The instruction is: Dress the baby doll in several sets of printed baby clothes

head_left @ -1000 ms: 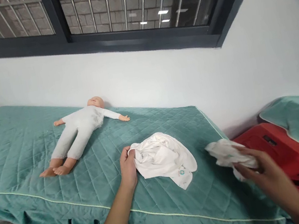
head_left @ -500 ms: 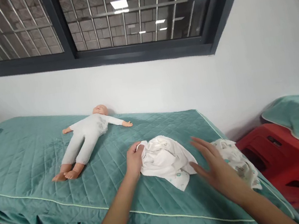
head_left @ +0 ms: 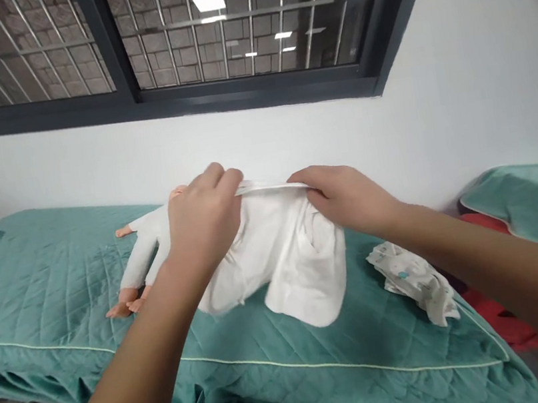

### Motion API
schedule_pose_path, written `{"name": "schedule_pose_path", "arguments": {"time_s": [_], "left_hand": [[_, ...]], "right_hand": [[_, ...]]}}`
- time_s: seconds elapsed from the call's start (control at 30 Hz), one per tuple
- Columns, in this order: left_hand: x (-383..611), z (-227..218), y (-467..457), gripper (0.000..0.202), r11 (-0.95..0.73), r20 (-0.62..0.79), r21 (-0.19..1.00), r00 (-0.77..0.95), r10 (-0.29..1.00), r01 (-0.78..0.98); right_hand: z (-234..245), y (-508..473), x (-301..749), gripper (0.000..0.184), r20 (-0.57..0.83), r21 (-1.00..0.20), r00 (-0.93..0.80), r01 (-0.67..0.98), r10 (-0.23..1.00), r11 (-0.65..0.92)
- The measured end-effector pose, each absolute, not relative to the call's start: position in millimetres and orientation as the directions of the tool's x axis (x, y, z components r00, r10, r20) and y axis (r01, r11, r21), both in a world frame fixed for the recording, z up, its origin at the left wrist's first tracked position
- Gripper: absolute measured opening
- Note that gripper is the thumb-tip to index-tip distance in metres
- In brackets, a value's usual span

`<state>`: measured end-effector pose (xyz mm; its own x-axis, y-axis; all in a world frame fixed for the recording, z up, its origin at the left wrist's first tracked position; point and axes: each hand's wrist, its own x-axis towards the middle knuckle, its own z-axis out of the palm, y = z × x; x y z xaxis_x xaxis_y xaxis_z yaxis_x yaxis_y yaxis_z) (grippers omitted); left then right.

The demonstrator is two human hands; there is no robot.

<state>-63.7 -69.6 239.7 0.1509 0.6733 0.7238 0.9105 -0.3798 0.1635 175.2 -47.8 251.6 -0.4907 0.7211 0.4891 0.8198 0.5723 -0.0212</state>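
Observation:
A pair of small white shorts (head_left: 286,246) hangs by its waistband between my two hands, above the bed. My left hand (head_left: 207,211) is closed on the left end of the waistband. At the other end, my right hand (head_left: 341,194) pinches the band between thumb and fingers. Both short legs dangle loose, the right one nearer the camera. Behind my left hand and forearm lies a baby doll (head_left: 150,236) in a white suit on its back; its head and one arm are mostly hidden.
A crumpled white printed cloth (head_left: 412,281) lies near the right edge of the green quilted bed cover (head_left: 57,273). Beyond that edge, a red plastic stool (head_left: 504,321) shows partly under my right forearm. A white wall with a barred window (head_left: 242,91) stands behind.
The white bundle has been lifted off the bed and opened out into shorts. My right hand, open before, now grips the waistband. Both hands have risen.

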Motion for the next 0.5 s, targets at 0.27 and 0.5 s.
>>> {"name": "schedule_pose_path", "arguments": {"time_s": [0.27, 0.5], "left_hand": [[-102.9, 180.4, -59.0, 0.034, -0.331, 0.663, 0.478, -0.087, 0.744, 0.814], [-125.1, 171.6, -67.2, 0.023, -0.236, 0.518, 0.601, -0.148, 0.842, 0.764]], "right_hand": [[216.2, -69.0, 220.9, 0.04, 0.371, -0.113, -0.372, 0.891, 0.851, 0.439], [202.9, -83.3, 265.7, 0.035, 0.415, -0.323, -0.078, 0.919, 0.906, 0.227]]}}
